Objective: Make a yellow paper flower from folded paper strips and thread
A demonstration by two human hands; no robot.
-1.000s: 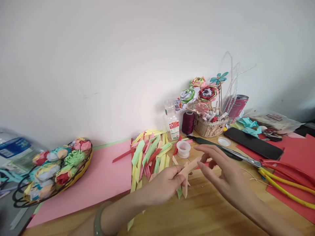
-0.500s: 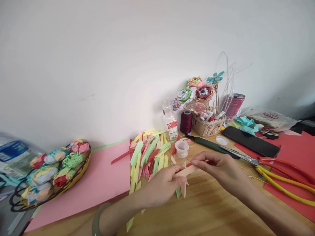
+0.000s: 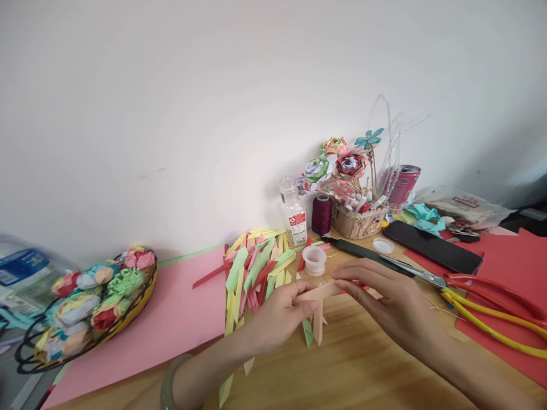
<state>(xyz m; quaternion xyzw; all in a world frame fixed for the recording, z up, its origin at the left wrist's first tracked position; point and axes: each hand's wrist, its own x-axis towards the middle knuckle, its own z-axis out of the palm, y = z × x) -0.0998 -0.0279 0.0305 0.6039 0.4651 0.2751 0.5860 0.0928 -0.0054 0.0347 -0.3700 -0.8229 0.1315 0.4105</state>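
Observation:
A peach paper strip [image 3: 319, 292] is stretched between both hands above the wooden table. My left hand [image 3: 284, 313] pinches its left part between thumb and fingers. The fingers of my right hand [image 3: 380, 290] close on its right end; a bit of red paper shows beneath them. Below my left hand, another peach strip [image 3: 318, 327] and a green strip [image 3: 307, 333] point down. Folded strips [image 3: 256, 267] in yellow, green, pink and red lie piled just left of the hands. A white spool [image 3: 314, 260] stands behind the hands.
Scissors [image 3: 491, 302], a black phone [image 3: 433, 246] and red paper [image 3: 513, 267] lie at the right. Behind stand a glass bottle [image 3: 294, 213], maroon thread [image 3: 322, 215] and a flower basket [image 3: 359, 219]. Pink paper [image 3: 171, 319] and a basket of paper flowers [image 3: 147, 293] are at the left.
The peach strip between the hands now shows more of its length. My right hand's fingers have straightened and lie flatter over its end. The view has shifted slightly.

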